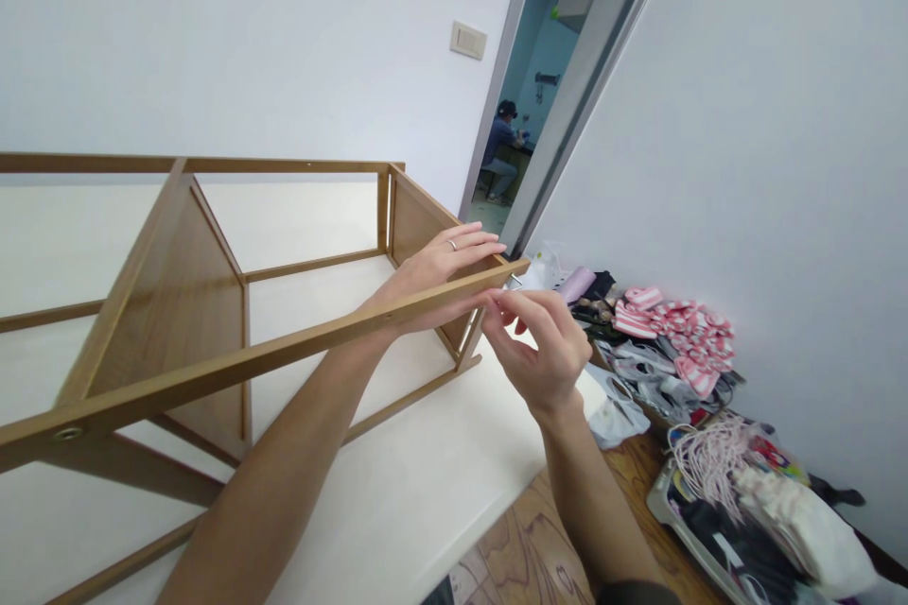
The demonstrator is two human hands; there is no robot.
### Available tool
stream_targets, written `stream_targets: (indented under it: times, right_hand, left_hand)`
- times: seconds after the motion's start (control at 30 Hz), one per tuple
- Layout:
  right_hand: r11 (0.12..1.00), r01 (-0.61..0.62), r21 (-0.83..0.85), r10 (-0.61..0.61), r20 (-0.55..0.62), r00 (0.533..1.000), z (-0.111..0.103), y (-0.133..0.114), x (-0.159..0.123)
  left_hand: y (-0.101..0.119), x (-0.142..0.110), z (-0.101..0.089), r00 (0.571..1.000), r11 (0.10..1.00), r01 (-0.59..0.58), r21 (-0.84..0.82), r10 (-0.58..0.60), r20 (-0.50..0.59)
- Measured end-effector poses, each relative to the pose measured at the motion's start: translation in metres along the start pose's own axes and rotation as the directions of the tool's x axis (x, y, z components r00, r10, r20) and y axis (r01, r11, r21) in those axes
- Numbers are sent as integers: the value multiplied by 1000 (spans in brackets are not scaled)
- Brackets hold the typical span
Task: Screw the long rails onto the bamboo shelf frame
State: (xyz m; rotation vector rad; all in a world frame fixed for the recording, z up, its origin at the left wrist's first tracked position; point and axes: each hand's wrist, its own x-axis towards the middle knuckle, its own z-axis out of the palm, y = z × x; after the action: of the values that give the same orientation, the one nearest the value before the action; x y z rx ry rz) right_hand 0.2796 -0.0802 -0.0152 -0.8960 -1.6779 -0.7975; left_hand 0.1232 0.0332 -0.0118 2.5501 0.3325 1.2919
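A slatted bamboo shelf frame (177, 302) lies on its side, with a long wooden rail (284, 354) running across the front and a metal-ringed bolt hole (68, 433) near its lower left end. My left hand (440, 269), wearing a ring, reaches behind the rail, and its fingers lie flat against the wooden end panel (418, 227). At the rail's upper right end, my right hand (543, 350) pinches the rail's lower edge between thumb and fingers. Any small part inside that pinch is hidden.
The frame rests on a white board (397, 510) above a wood floor (532, 548). To the right lie pink striped cloth (681, 326) and a tray with cords and bags (738, 510). Through a doorway, a seated person (500, 151) works at a bench.
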Motion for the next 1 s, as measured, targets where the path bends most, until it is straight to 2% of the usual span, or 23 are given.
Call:
stream_targets:
  times: [0.23,0.57,0.83,1.0]
  right_hand:
    - [1000,18,8,-19,69,997,4,3,-14]
    - [999,45,19,-46,99,994,0,5,-8]
    - [995,81,-64,-81,-1,997,0,7,-4]
    - [996,78,-38,-78,-19,997,3,7,-1]
  left_hand:
    - [3,2,0,1000,1000,14,-7,-14,-14]
    - [5,2,-1,999,999,29,-16,-29,-19]
    - [1,1,0,1000,1000,14,-19,-15,-10]
    - [-3,1,1,999,999,-42,-17,42,-14]
